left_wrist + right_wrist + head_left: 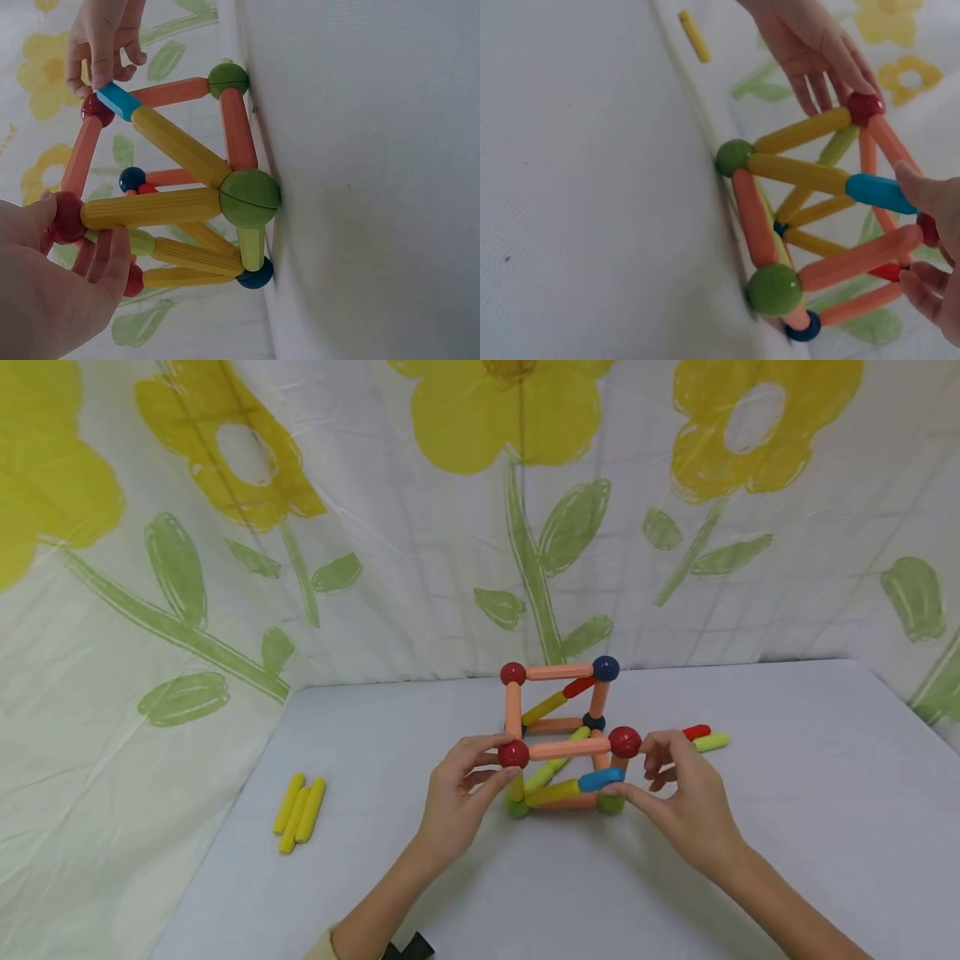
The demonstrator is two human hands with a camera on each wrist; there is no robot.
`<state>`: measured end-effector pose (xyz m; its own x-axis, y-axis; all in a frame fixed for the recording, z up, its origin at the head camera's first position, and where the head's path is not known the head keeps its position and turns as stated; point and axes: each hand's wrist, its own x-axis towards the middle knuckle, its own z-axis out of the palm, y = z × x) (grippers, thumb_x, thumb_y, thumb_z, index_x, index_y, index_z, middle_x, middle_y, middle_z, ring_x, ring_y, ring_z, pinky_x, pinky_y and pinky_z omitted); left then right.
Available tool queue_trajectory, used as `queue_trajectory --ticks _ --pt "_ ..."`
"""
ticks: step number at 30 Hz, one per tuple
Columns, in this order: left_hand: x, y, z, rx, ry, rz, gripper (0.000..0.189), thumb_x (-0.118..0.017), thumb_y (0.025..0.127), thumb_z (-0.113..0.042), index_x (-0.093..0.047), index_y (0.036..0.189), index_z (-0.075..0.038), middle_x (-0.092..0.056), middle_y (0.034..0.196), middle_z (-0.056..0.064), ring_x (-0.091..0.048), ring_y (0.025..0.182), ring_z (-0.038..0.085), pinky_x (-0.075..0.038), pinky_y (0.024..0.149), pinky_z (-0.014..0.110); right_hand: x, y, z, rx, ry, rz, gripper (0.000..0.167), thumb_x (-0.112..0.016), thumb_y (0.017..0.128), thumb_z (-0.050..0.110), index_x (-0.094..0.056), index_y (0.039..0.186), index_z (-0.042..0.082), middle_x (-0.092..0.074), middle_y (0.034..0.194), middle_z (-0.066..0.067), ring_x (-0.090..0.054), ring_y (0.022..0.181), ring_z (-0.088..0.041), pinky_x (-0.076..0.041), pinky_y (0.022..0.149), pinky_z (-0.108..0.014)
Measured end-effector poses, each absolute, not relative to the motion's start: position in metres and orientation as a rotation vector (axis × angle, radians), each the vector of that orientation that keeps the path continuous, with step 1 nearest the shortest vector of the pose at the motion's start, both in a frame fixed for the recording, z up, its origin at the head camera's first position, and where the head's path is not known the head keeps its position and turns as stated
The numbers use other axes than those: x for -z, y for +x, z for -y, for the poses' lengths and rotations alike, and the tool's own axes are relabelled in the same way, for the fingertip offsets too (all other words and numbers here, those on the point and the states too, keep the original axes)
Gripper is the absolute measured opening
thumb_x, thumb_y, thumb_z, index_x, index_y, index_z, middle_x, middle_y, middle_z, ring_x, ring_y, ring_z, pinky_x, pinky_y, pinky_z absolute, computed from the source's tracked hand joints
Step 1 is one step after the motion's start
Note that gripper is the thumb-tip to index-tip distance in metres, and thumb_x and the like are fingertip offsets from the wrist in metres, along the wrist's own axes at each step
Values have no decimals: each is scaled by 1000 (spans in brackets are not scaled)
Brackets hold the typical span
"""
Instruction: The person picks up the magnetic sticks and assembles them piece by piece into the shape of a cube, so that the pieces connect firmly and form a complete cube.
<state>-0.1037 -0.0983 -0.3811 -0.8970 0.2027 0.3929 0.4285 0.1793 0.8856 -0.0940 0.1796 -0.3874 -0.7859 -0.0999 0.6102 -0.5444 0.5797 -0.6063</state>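
A cube-like frame of coloured rods and balls stands on the table, with orange rods (570, 748) along many edges. My left hand (461, 793) holds the red ball (513, 754) at its near upper left corner between thumb and fingers. At the opposite near corner, my right hand (693, 802) has its thumb on the end of a blue rod (600, 779), fingers curled beside another red ball (626, 742). That blue rod joins a yellow rod (799, 171) in a diagonal rising from a green ball (250, 199). Dark blue balls (606, 668) mark far corners.
Three yellow rods (300, 812) lie together at the table's left. Beyond my right hand are a red rod (697, 732) and a lime rod (711, 742). A black object (417, 946) shows at the near edge. A flower-print cloth (420, 568) hangs behind the table.
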Motion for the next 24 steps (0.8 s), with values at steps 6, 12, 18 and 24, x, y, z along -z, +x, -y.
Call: queue_trajectory --ticks 6,12,18,24 --pt "381 -104 99 1795 -608 2280 39 -75 97 -4 -69 135 -8 -68 126 11 -71 111 27 -61 92 27 388 -105 -189 -1161 633 2307 85 -96 66 -5 -57 141 1 -66 127 -12 -58 103 -1 -52 80 -8" --pt "380 -104 100 1775 -598 2304 39 -74 97 -5 -69 136 -9 -68 124 11 -71 112 28 -61 92 26 389 -112 -196 -1189 782 2333 83 -92 69 -8 -61 145 7 -71 128 -10 -61 107 3 -57 81 -14" --pt "382 -105 101 1766 -616 2299 39 -74 98 -5 -68 136 -8 -68 123 13 -72 112 30 -60 93 26 389 -115 -195 -1169 767 2318 77 -92 67 -9 -66 138 5 -73 122 -9 -62 103 2 -53 82 -10" --pt "381 -104 101 1785 -612 2296 40 -74 97 -4 -68 137 -7 -68 123 13 -71 112 30 -60 92 26 390 -117 -192 -1163 767 2256 75 -93 65 -9 -68 135 6 -75 116 -8 -62 99 0 -52 82 -9"
